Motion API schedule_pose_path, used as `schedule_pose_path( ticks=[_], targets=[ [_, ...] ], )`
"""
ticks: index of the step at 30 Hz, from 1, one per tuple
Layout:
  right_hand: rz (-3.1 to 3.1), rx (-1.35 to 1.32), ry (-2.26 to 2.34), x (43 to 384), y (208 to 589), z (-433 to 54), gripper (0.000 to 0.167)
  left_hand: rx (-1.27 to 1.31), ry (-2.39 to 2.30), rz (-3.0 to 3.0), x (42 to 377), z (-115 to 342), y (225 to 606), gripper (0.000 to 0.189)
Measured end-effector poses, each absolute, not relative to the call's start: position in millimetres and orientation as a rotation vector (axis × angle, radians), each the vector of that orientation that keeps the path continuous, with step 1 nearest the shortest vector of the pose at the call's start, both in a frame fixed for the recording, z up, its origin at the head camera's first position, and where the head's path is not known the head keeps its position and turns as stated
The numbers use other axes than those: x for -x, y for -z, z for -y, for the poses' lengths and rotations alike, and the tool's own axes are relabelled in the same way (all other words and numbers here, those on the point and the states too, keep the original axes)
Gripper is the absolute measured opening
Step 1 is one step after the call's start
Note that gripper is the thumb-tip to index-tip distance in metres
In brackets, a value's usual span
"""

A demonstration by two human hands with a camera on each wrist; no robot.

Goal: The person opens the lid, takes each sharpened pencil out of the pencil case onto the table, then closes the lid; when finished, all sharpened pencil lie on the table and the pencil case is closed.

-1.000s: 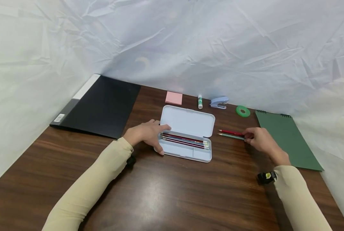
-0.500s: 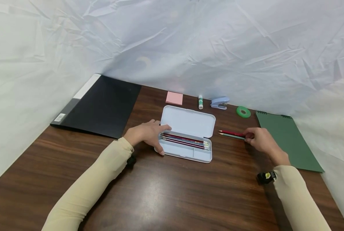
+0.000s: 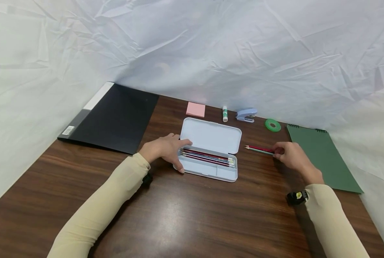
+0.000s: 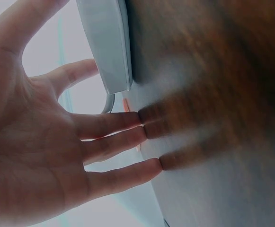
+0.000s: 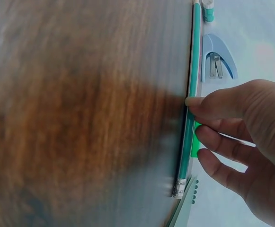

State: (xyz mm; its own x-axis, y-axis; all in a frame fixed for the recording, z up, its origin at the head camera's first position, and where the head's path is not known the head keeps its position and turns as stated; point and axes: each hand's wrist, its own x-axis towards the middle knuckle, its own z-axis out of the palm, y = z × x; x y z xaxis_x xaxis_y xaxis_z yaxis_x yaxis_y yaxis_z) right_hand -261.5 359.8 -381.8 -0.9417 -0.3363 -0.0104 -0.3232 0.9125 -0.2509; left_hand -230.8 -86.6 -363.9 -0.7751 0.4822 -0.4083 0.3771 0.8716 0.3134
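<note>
A white pencil case (image 3: 210, 135) lies with its lid up in the middle of the table, several pencils (image 3: 208, 157) side by side in its rear compartment. My left hand (image 3: 164, 148) spans the case's left end, thumb at the front edge and index finger by the hinge side. In the left wrist view its fingers are straight, the fingertips down at the tabletop. Right of the case, my right hand (image 3: 290, 156) pinches a red pencil (image 3: 261, 148) and a green pencil (image 5: 186, 146) near their rear ends, their points toward the case. The green one's eraser end shows in the right wrist view.
Along the back stand pink sticky notes (image 3: 196, 109), a glue stick (image 3: 225, 114), a blue stapler (image 3: 246, 115) and green tape (image 3: 272, 125). A black folder (image 3: 114, 118) lies left; a green spiral notebook (image 3: 324, 157) lies right, beside my right hand. White sheeting (image 3: 192, 53) hangs behind.
The points of the red and green pencils have come closer together in my right hand. My left hand stays at the end of the case.
</note>
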Motion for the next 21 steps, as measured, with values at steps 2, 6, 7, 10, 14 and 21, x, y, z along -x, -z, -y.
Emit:
schedule_pose_path(
  ticks=[2, 6, 7, 10, 14, 21],
  targets=[
    [-3.022, 0.520, 0.375, 261.9, 381.5, -360.1, 0.018, -0.624, -0.295, -2.554, 231.2, 86.2, 364.2, 0.102],
    [-3.026, 0.517, 0.377, 262.3, 380.9, -360.0, 0.017, -0.627, -0.293, -2.554, 231.8, 86.0, 365.5, 0.101],
    [-3.028, 0.517, 0.378, 262.2, 380.6, -360.3, 0.016, -0.628, -0.292, -2.555, 231.9, 85.8, 365.4, 0.101],
    [-3.032, 0.512, 0.387, 261.7, 379.7, -361.5, 0.018, -0.631, -0.288, -2.558, 231.7, 85.4, 365.0, 0.101],
    [-3.056, 0.527, 0.415, 260.6, 376.7, -359.8, 0.021, -0.628, -0.283, -2.556, 231.3, 85.1, 363.8, 0.101],
    [-3.120, 0.704, 0.686, 255.9, 364.8, -320.7, 0.032, -0.615, -0.284, -2.559, 229.6, 85.6, 363.0, 0.101]
  ],
)
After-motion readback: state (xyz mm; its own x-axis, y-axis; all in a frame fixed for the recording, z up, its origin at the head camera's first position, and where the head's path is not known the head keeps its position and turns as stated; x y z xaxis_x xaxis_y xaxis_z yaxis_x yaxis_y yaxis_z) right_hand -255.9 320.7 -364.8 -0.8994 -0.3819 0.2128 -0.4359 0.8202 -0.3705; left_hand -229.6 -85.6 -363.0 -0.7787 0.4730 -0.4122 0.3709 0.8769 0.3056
